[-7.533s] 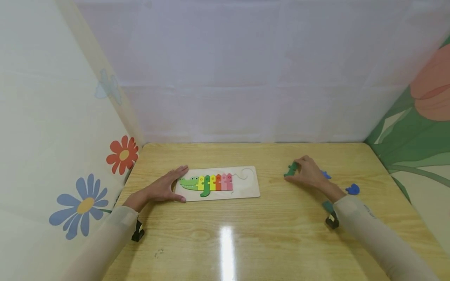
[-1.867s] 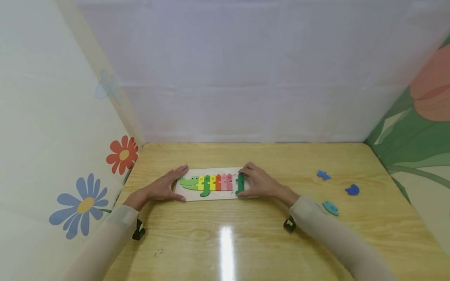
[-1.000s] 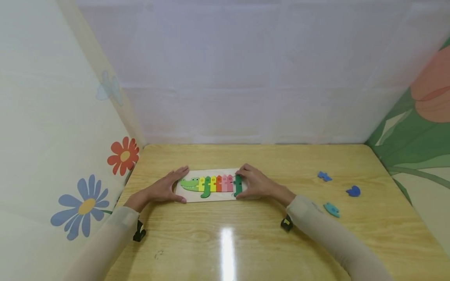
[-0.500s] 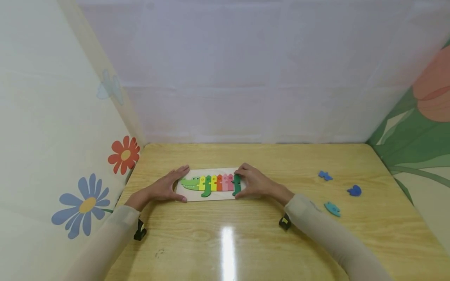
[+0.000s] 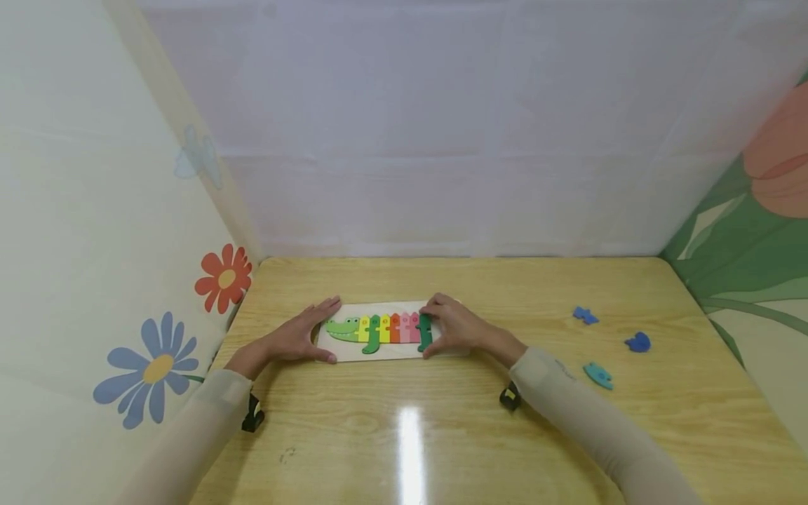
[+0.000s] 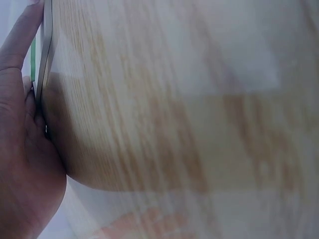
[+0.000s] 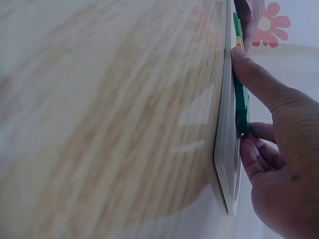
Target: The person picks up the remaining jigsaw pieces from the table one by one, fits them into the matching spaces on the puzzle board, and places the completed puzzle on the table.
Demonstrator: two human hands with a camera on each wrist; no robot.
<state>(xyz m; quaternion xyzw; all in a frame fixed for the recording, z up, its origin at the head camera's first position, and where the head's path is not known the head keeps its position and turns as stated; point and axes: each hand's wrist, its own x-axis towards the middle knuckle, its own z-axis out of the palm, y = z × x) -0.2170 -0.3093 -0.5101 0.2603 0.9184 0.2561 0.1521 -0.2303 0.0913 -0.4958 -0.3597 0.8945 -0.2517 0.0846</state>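
Observation:
A pale wooden puzzle board [image 5: 379, 309] lies on the table. My left hand [image 5: 292, 338] holds its left end, thumb at the near edge and fingers at the far edge. Set in the board are a green crocodile head [image 5: 343, 329] and a row of yellow, green, orange and pink pieces. My right hand [image 5: 463, 328] pinches a dark green puzzle piece [image 5: 426, 337] between thumb and fingers, right beside the last pink piece [image 5: 414, 330]. In the right wrist view the dark green piece [image 7: 241, 104] rests on the board; whether it sits flush cannot be told.
To the right on the wooden table [image 5: 353, 421] lie a blue piece [image 5: 586, 315], a darker blue piece [image 5: 640, 342] and a turquoise piece [image 5: 597, 375], spread apart. A pale cloth wall [image 5: 442, 175] stands behind the table.
My right hand has brought the dark green piece from the table's right side onto the board, then shifted it left against the last pink piece. My left hand has stayed on the board.

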